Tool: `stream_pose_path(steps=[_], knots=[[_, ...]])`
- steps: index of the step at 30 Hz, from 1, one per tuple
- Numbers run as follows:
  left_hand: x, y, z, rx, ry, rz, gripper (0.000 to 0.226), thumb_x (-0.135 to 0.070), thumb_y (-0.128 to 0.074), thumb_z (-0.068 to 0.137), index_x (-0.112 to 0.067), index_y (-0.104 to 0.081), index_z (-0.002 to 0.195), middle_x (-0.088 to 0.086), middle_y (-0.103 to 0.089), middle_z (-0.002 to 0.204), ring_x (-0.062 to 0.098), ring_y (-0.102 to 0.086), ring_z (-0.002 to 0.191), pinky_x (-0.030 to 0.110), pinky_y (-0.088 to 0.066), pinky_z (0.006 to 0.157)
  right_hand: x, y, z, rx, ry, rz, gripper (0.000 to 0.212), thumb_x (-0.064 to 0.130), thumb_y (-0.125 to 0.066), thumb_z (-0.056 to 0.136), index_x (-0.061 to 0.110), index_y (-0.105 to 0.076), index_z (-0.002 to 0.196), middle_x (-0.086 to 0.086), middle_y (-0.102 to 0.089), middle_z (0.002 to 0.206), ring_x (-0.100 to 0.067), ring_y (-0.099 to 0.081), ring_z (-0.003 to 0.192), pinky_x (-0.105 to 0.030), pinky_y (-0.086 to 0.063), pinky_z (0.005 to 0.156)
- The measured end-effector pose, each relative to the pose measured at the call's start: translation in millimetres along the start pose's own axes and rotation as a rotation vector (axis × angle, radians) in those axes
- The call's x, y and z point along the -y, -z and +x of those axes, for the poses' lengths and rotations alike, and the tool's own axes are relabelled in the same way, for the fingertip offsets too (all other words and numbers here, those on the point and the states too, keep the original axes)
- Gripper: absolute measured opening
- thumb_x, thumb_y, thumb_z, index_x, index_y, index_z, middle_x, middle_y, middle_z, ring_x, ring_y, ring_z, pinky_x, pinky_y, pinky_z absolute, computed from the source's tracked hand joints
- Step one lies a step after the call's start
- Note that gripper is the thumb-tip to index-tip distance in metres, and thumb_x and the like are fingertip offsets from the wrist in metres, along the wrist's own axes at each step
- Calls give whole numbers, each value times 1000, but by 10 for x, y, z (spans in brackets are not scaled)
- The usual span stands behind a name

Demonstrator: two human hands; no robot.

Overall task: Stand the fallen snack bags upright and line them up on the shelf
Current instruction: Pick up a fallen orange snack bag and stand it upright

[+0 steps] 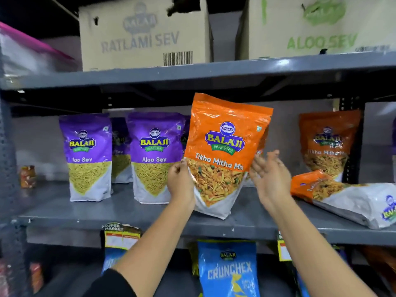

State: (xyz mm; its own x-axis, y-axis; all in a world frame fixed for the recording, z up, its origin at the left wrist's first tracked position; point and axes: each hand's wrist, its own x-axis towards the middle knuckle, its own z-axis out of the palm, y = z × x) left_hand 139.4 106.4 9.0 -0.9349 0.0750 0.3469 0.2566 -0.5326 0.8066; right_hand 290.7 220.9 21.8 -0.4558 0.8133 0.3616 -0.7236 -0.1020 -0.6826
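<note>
One orange bag stands near-upright, pinched at its left edge by the left hand; the right hand, open and empty, hovers at its right edge, nearer the fallen bag lying lengthwise on the shelf.

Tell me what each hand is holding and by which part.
The left hand pinches the orange Tikha Mitha Mix bag by its lower left edge. The right hand is open beside the bag, holding nothing.

Held bag: glossy orange Tikha Mitha Mix pouch, upright, slightly tilted, base at the grey metal shelf.
Fallen bag: same orange pouch, flat on its side, far right.
Standing bags: two purple Aloo Sev pouches, upright in front, left; orange pouch, upright, right rear.
</note>
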Motion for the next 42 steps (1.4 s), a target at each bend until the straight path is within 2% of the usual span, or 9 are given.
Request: stream_pose_path(steps=[4, 9, 15, 19, 23, 29, 34, 38, 42], knots=[[69, -119, 34, -34, 9, -48, 31, -21, -59, 94, -19, -56, 63, -1, -54, 66, 18, -47, 71, 32, -40, 71, -144, 80, -176, 225, -73, -420, 31, 30, -71, 89, 24, -59, 117, 1, -77, 113, -12, -72, 93, -31, -53, 80], [184, -285, 21, -39, 72, -55, 30, -24, -55, 96, -16, -55, 67, -1, -50, 61, 17, -43, 62, 31, -36, 66, -369, 278, -86, 386, -98, -868, 113, 20, -97, 55, 32, -29, 144, 10, -56, 134, -13, -56, 121, -29, -48, 98], [414, -435, 126, -10, 175, -102, 25, -24, -50, 98, -15, -60, 77, 2, -60, 75, 17, -55, 72, 30, -47, 70, -325, 412, 331, 314, -71, -891, 94, 11, -95, 58, 31, -39, 131, -5, -60, 129, -26, -61, 119, -49, -54, 98], [683, -429, 209, 18, 228, -103, 25, -29, -46, 95, -13, -65, 98, 13, -69, 101, 30, -66, 94, 42, -52, 86, -520, 587, 384, 342, -117, -1028, 100, 31, -93, 56, 34, -36, 138, -7, -63, 127, -27, -66, 110, -50, -55, 96], [656, -512, 150, 145, 266, -156, 35, -32, -33, 101, -11, -58, 114, 13, -70, 108, 28, -68, 97, 44, -56, 85, -504, 597, 414, 314, -107, -1061, 87, 13, -88, 70, 34, -33, 132, -4, -56, 132, -30, -64, 113, -50, -54, 96], [883, -497, 216, 252, 309, 6, 43, -51, -43, 88, -21, -70, 103, 5, -75, 109, 30, -69, 106, 51, -54, 93, -462, 656, 383, 289, -135, -1085, 93, 13, -88, 72, 26, -29, 143, -12, -51, 143, -33, -59, 120, -51, -53, 97], [549, -445, -128, -88, -155, 192, 14, -14, -48, 96, -9, -49, 109, 16, -56, 113, 34, -56, 107, 35, -46, 83, -100, 696, 417, 327, -159, -1256, 83, 34, -81, 79, 20, -34, 146, -6, -54, 135, -27, -59, 119, -34, -50, 90], [411, -570, -690, 129, -553, 98, 17, -14, -50, 95, -19, -44, 110, 1, -50, 114, 27, -51, 104, 30, -45, 91, 667, 901, 735, 197, 11, -1575, 48, 44, -72, 84, 21, -61, 124, -5, -66, 125, -25, -63, 111, -35, -52, 93], [472, -994, -1273, 473, -395, 148, 16, -11, -54, 90, -20, -53, 103, -6, -58, 102, 10, -58, 91, 18, -45, 84, 1266, 1420, 1077, -29, -112, -1899, 58, 59, -51, 87, 19, -62, 127, -11, -66, 128, -33, -63, 111, -46, -51, 97]])
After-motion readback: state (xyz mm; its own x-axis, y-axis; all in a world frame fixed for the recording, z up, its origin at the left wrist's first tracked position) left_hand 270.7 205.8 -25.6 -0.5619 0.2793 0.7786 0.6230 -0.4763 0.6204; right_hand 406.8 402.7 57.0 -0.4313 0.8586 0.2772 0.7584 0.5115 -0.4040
